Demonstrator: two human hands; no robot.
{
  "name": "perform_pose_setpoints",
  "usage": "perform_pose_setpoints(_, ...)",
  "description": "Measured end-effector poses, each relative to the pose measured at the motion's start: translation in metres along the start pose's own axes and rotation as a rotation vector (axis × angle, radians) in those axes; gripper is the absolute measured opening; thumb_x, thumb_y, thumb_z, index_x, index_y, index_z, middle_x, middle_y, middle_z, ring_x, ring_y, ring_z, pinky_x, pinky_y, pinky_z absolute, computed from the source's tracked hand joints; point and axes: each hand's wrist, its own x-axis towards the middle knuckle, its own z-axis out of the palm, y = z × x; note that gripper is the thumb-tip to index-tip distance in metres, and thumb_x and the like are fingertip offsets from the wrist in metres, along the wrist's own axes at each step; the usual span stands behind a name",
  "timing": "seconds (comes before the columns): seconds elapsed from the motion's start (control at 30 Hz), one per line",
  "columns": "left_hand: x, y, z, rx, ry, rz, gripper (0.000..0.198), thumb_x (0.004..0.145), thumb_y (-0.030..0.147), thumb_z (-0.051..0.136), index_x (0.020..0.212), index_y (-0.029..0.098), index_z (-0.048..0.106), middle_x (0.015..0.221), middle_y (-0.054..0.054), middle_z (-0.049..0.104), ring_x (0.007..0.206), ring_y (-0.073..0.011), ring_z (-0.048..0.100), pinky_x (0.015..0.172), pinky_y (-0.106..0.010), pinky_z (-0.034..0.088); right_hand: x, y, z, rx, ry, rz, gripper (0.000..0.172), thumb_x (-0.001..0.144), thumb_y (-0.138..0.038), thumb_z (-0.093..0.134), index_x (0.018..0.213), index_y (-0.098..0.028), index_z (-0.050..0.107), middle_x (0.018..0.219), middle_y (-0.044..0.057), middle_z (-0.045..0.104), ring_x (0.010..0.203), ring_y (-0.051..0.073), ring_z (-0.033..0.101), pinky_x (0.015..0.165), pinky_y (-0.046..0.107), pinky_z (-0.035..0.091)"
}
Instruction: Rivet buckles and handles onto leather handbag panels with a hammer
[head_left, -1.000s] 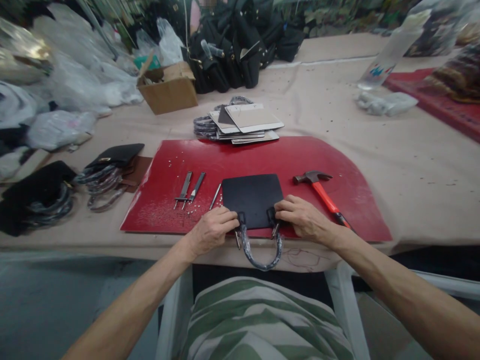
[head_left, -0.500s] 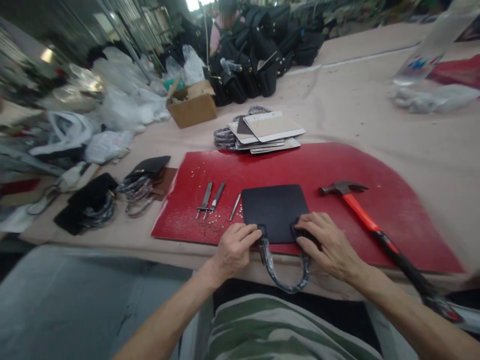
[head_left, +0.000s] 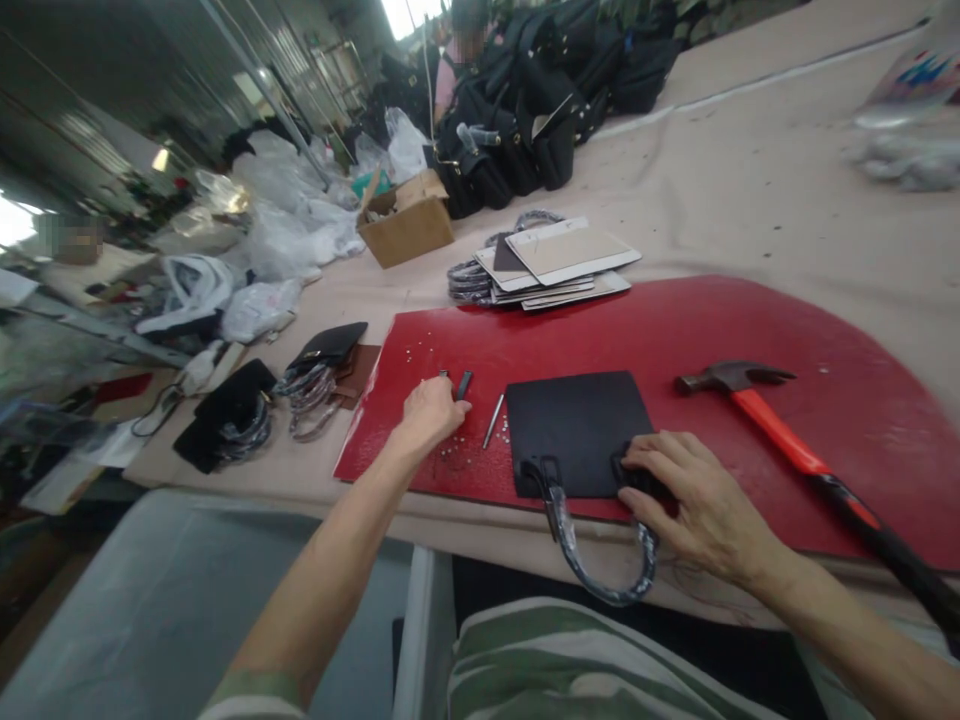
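Observation:
A flat black panel (head_left: 574,415), which looks like leather, lies on the red board. A curved bag handle (head_left: 600,588) in clear plastic wrap hangs past the board's front edge, its black end tabs resting on the panel. My right hand (head_left: 686,485) is closed on the right end tab, thumb and fingers pressing it to the panel. The left tab lies free. My left hand (head_left: 431,410) reaches over two metal punches (head_left: 465,384) left of the panel, fingers bent down and mostly hidden. A thin metal rod (head_left: 493,420) and small studs lie between this hand and the panel.
A claw hammer (head_left: 780,430) lies right of the panel on the red board (head_left: 690,320). Behind it are stacked flat pieces (head_left: 574,252), a cardboard box (head_left: 409,225) and black bags (head_left: 517,120). Wrapped handles with black pieces (head_left: 232,410) lie left. Two people are in the background.
My left hand has let go of the left handle tab and moved left over the punches. My right hand stays on the right tab. The view has shifted a little to the left.

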Motion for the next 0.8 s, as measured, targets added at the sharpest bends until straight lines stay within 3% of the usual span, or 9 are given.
perform_pose_setpoints(0.13, 0.021, 0.011, -0.006, 0.095, -0.166, -0.051, 0.02, 0.077, 0.031, 0.068, 0.084, 0.014, 0.074, 0.091, -0.019, 0.075, 0.09, -0.0333, 0.072, 0.072, -0.036, 0.052, 0.0, -0.004, 0.0, 0.025, -0.012, 0.024, 0.014, 0.093, -0.027, 0.059, 0.101, -0.017, 0.058, 0.107, 0.012, 0.061, 0.097, 0.028, 0.052, 0.085, 0.045, 0.044)
perform_pose_setpoints(0.27, 0.024, 0.008, -0.011, -0.012, -0.225, 0.003, 0.015, 0.075, 0.028, 0.065, 0.067, 0.016, 0.069, 0.065, -0.011, 0.07, 0.068, -0.0265, 0.068, 0.059, -0.031, 0.044, -0.001, -0.007, -0.002, 0.033, -0.028, 0.058, 0.013, 0.091, -0.025, 0.061, 0.101, -0.017, 0.058, 0.107, 0.012, 0.06, 0.096, 0.028, 0.051, 0.085, 0.045, 0.043)
perform_pose_setpoints(0.4, 0.006, -0.005, -0.015, -0.394, -0.086, 0.05, 0.02, 0.078, 0.035, 0.063, 0.076, 0.016, 0.067, 0.062, -0.004, 0.067, 0.058, -0.0196, 0.063, 0.055, -0.027, 0.043, -0.002, -0.007, -0.002, 0.041, -0.034, 0.072, 0.014, 0.091, -0.025, 0.063, 0.101, -0.017, 0.058, 0.106, 0.012, 0.06, 0.096, 0.028, 0.05, 0.086, 0.045, 0.043)
perform_pose_setpoints(0.53, -0.022, -0.008, -0.003, -0.779, 0.067, 0.094, 0.03, 0.078, 0.042, 0.068, 0.089, 0.015, 0.065, 0.076, -0.004, 0.072, 0.067, -0.0181, 0.067, 0.061, -0.026, 0.05, -0.001, -0.006, -0.002, 0.049, -0.033, 0.08, 0.015, 0.09, -0.025, 0.063, 0.102, -0.017, 0.058, 0.106, 0.012, 0.059, 0.096, 0.028, 0.05, 0.087, 0.045, 0.043)
perform_pose_setpoints(0.7, -0.059, 0.014, 0.027, -1.127, 0.183, 0.12, 0.032, 0.082, 0.041, 0.071, 0.097, 0.014, 0.062, 0.085, -0.007, 0.074, 0.077, -0.0202, 0.074, 0.074, -0.032, 0.061, -0.001, -0.007, -0.002, 0.05, -0.039, 0.088, 0.015, 0.09, -0.025, 0.063, 0.102, -0.017, 0.058, 0.107, 0.012, 0.059, 0.096, 0.028, 0.05, 0.087, 0.045, 0.042)
perform_pose_setpoints(0.8, -0.081, 0.039, 0.043, -1.343, 0.182, 0.18, 0.028, 0.087, 0.038, 0.07, 0.1, 0.014, 0.061, 0.091, -0.007, 0.074, 0.083, -0.0204, 0.076, 0.079, -0.034, 0.063, -0.002, -0.008, -0.002, 0.055, -0.037, 0.09, 0.015, 0.09, -0.025, 0.063, 0.101, -0.017, 0.058, 0.107, 0.011, 0.059, 0.096, 0.028, 0.05, 0.087, 0.045, 0.042)
